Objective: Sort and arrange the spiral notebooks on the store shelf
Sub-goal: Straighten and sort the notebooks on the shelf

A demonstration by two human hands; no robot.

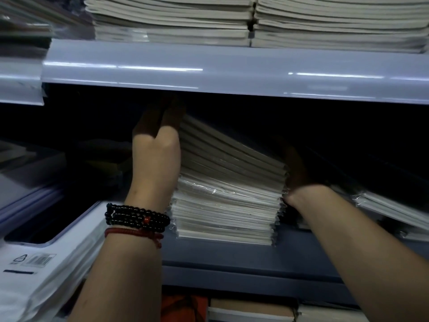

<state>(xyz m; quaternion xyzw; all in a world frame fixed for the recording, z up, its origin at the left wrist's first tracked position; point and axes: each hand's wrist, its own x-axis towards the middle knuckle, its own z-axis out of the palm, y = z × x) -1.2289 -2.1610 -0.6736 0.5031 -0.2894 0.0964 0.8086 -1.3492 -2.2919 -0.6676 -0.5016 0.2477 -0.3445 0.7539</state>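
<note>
Bracing the stack point(227, 194) of wrapped notebooks between both hands near the front of the middle shelf point(232, 256), with the upper notebooks tilted up at the left. Pressing the left hand point(155, 154) flat to the stack's left side, fingers point(171, 112) roughly straight and reaching far up into shadow. Touching the right side with the right hand point(299, 175), too dark to tell how its fingers lie.

1. My left grip point(155, 149) presses the left side of the notebook stack point(227, 201) on the shelf point(232, 256), fingers stretched upward.
2. My right grip point(299, 173) touches the stack's right side; its fingers are lost in shadow.
3. The upper notebooks tilt, raised at left.
4. A black bead bracelet point(137, 216) circles my left wrist.
</note>
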